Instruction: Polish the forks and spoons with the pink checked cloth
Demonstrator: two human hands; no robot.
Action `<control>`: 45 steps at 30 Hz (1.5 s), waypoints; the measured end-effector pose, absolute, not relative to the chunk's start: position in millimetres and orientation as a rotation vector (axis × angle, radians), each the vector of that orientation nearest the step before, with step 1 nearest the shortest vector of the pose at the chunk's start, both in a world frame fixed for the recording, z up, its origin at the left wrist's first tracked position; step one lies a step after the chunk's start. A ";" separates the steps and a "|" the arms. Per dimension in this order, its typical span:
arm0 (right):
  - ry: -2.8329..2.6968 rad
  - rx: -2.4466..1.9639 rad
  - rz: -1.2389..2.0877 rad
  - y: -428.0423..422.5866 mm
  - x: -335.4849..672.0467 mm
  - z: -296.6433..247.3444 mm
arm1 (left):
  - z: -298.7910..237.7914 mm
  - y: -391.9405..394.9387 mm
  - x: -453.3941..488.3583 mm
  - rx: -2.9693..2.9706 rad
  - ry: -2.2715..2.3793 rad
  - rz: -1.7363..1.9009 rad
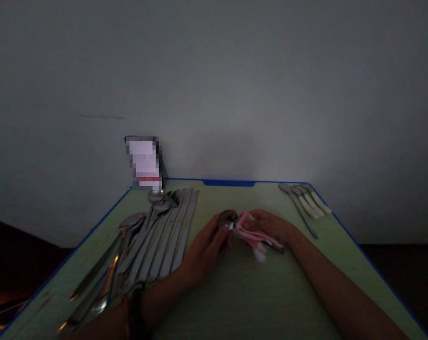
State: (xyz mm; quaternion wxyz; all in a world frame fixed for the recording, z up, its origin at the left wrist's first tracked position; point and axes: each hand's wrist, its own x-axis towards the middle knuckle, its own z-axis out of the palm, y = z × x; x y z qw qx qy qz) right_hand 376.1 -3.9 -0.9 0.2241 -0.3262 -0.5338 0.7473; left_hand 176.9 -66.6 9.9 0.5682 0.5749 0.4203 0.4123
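Observation:
My left hand [208, 243] is closed around the bowl end of a metal spoon [227, 218], above the middle of the table. A pink and white cloth [248, 230] is wrapped about the spoon's handle, and my right hand [270, 223] grips it there. The handle's far end pokes out past the cloth, below my right wrist. Much of the handle is hidden by the cloth and my fingers.
On the left lie several table knives [167, 236] in a row, with spoons [132, 220] beside them. Several forks [307, 200], some with pale handles, lie at the right. A phone [143, 160] leans on the wall behind the blue-edged table [270, 293].

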 end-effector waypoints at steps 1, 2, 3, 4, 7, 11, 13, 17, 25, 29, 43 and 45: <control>-1.483 -0.898 2.051 -3.8 375.6 -0.8 | 10.4 -66.4 177.5 1.342 0.981 0.962; -1.491 -0.898 2.046 -3.7 375.2 -0.5 | 11.0 -66.3 177.9 1.331 0.969 0.960; -1.495 -0.900 2.049 -3.8 374.7 0.0 | 11.7 -66.4 178.1 1.322 0.954 0.963; -1.496 -0.905 2.055 -4.0 374.3 0.6 | 12.3 -66.6 178.1 1.318 0.942 0.968; -1.497 -0.936 2.073 -4.5 373.6 2.2 | 13.2 -67.4 177.3 1.342 0.918 0.984; -1.472 -0.924 2.091 -5.1 374.4 2.4 | 12.4 -68.1 176.0 1.364 0.874 0.986; -1.461 -0.911 2.117 -5.8 375.0 2.6 | 11.3 -68.6 175.6 1.359 0.845 0.985; -1.393 -0.971 2.115 -8.4 375.3 5.4 | 9.1 -70.5 175.0 1.330 0.771 0.994; -1.410 -0.992 2.099 -11.0 373.9 9.9 | 8.3 -69.3 178.9 1.360 0.796 1.041; -1.453 -0.996 2.107 -10.2 373.6 10.2 | 7.4 -67.4 178.4 1.385 0.821 1.027; -1.497 -1.005 2.098 -9.1 374.0 9.0 | 13.7 -69.6 180.5 1.385 0.890 0.998; -1.494 -1.011 2.096 -10.0 373.4 9.7 | 13.2 -69.1 179.7 1.397 0.901 0.977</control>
